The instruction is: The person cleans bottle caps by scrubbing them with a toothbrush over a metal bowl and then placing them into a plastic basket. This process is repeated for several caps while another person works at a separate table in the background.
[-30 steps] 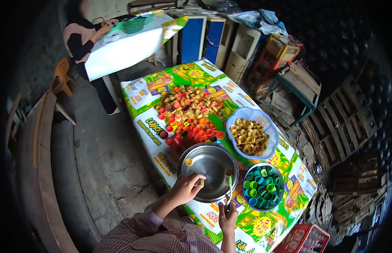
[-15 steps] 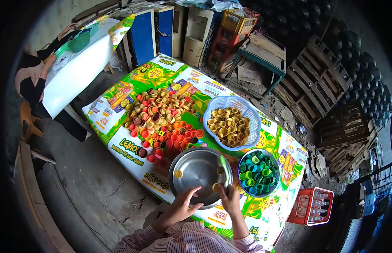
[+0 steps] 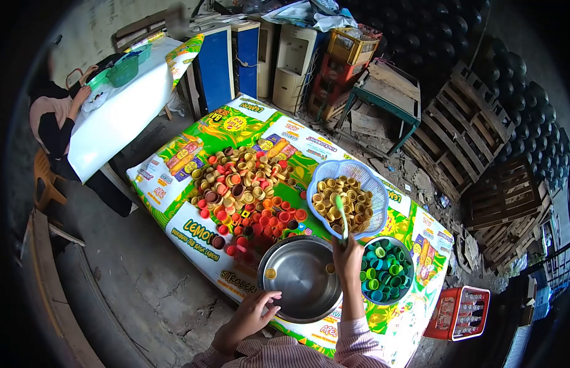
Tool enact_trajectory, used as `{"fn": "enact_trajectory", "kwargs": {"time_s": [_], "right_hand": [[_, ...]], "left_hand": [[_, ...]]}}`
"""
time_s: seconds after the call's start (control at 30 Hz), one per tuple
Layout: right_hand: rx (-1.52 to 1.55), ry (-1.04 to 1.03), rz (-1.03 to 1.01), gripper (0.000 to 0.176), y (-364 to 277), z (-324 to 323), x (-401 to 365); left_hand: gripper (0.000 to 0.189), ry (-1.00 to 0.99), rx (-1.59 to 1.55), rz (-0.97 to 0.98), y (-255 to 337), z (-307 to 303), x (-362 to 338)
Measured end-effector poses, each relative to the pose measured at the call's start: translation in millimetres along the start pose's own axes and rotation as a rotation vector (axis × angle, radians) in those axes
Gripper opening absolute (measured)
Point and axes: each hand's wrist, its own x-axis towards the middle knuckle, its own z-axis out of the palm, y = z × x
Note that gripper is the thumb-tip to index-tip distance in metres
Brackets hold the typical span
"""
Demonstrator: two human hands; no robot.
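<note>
My right hand (image 3: 347, 254) is closed round the handle of a knife-like tool with a green end (image 3: 341, 214), held over the near edge of the blue basket (image 3: 380, 211) of yellow caps (image 3: 343, 199). My left hand (image 3: 258, 311) is at the near left rim of the steel bowl (image 3: 301, 314), fingers curled but apart, with nothing seen in them. Inside the bowl lie a yellow cap (image 3: 271, 273) at the left and another (image 3: 330, 268) at the right. A bowl of green and blue caps (image 3: 386, 270) stands to the right.
Red, orange and yellow caps (image 3: 242, 184) lie heaped on the patterned table cover (image 3: 174, 208). A red crate (image 3: 456, 313) stands right of the table. At the back left a person (image 3: 52, 122) sits by a white table (image 3: 122, 110). Pallets (image 3: 456, 129) lean at the right.
My right hand has moved up and away from the steel bowl to the blue basket with the tool. My left hand remains by the bowl rim. The view has shifted slightly.
</note>
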Motion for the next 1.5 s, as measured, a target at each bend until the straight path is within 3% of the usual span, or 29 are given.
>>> {"fn": "enact_trajectory", "kwargs": {"time_s": [0.03, 0.13, 0.4, 0.63, 0.77, 0.93, 1.17, 1.33, 1.5], "right_hand": [[0.001, 0.036, -0.146, 0.016, 12, 1, -19], [-0.18, -0.268, -0.021, 0.02, 12, -16, -66], [-0.414, -0.385, -0.087, 0.032, 30, -7, -85], [-0.469, -0.354, -0.27, 0.028, 32, -5, -82], [-0.525, -0.314, -0.218, 0.028, 48, 8, -72], [-0.645, -0.389, -0.262, 0.024, 42, 2, -66], [-0.629, -0.336, -0.404, 0.019, 49, 10, -63], [-0.775, -0.422, -0.413, 0.013, 49, 11, -55], [-0.72, -0.385, -0.38, 0.012, 56, 16, -50]], "left_hand": [[0.033, 0.001, 0.004, -0.005, 0, 1, -1], [0.031, -0.016, 0.024, -0.007, 3, 6, 0], [0.026, -0.092, -0.027, 0.011, 14, 36, -12], [0.026, -0.082, 0.05, 0.092, 25, 53, -25], [0.028, -0.021, 0.102, 0.148, 24, 57, -33], [0.028, -0.024, 0.074, 0.078, 22, 56, -43], [0.03, -0.009, 0.079, 0.074, 17, 60, -49], [0.031, -0.015, 0.128, 0.072, 17, 57, -47], [0.03, -0.008, 0.116, 0.077, 16, 56, -45]]}}
